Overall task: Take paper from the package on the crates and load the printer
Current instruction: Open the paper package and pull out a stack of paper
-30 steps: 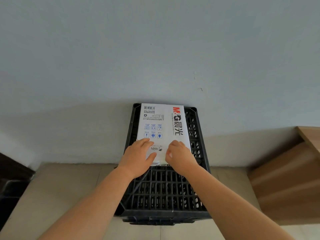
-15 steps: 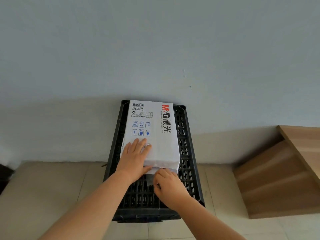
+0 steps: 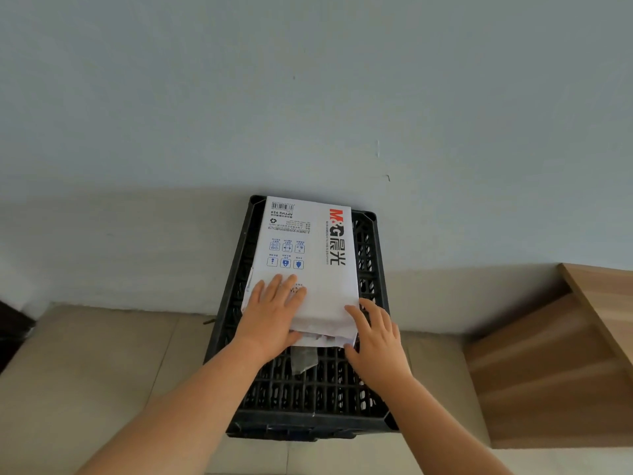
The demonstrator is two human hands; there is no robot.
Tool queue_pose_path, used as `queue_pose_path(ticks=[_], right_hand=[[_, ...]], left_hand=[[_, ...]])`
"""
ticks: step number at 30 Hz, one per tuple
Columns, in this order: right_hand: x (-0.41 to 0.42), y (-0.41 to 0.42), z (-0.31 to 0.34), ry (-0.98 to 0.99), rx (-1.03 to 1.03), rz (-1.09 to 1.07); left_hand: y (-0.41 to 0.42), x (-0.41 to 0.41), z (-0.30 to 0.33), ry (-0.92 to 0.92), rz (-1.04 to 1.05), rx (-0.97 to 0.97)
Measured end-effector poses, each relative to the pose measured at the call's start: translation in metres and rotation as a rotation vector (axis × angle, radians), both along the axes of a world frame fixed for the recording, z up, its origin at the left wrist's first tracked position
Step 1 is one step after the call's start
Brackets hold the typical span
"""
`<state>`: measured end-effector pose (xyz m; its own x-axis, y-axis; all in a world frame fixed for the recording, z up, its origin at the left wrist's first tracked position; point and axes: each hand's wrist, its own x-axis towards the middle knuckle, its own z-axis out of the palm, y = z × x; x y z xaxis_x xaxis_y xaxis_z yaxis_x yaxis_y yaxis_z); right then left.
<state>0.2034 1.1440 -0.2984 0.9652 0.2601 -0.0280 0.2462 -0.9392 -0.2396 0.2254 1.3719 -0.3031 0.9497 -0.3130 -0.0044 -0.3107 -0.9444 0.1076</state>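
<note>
On crate [image 3: 308,389]; package [image 3: 308,255] lengthwise, opening nearward.

One M&G paper package [image 3: 310,255] on one black plastic crate [image 3: 371,265]; stacked crates below it can't be counted. Two bare hands at the package's near end: left hand [image 3: 270,317], right hand [image 3: 376,341]. One wooden furniture piece [image 3: 555,365] right of the crate.

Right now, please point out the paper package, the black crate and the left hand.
paper package [image 3: 308,255], head view, printed top face.
black crate [image 3: 318,399], head view, bare near grid.
left hand [image 3: 270,317], head view, back of hand.
</note>
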Motion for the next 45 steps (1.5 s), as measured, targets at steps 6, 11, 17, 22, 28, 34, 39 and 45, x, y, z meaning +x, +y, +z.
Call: queue_pose_path(ticks=[6,11,17,22,28,34,39,45], right_hand=[[-0.003,-0.018,-0.004,0.050,0.031,-0.062],[-0.005,-0.015,0.001,0.052,0.052,-0.069],[0.005,0.019,0.019,-0.051,0.177,0.038],[0.017,0.045,0.030,-0.165,0.213,0.142],[0.028,0.052,0.038,-0.162,0.314,0.093],[0.032,0.050,0.044,-0.087,0.344,0.021],[0.030,0.050,0.049,-0.041,0.347,0.016],[0.029,0.050,0.051,-0.002,0.313,0.021]], left_hand=[[0.003,-0.010,-0.002,-0.148,-0.106,-0.078],[0.008,-0.017,0.007,-0.210,-0.154,-0.157],[0.010,-0.016,0.030,-0.228,-0.193,-0.126],[0.007,-0.011,0.045,-0.219,-0.187,-0.098],[0.020,-0.029,0.056,-0.411,-0.069,-0.264],[0.041,-0.044,0.035,-0.241,-0.067,-0.265],[0.030,-0.025,0.030,-0.046,-0.053,-0.190],[0.021,0.009,0.032,0.120,-0.069,-0.001]])
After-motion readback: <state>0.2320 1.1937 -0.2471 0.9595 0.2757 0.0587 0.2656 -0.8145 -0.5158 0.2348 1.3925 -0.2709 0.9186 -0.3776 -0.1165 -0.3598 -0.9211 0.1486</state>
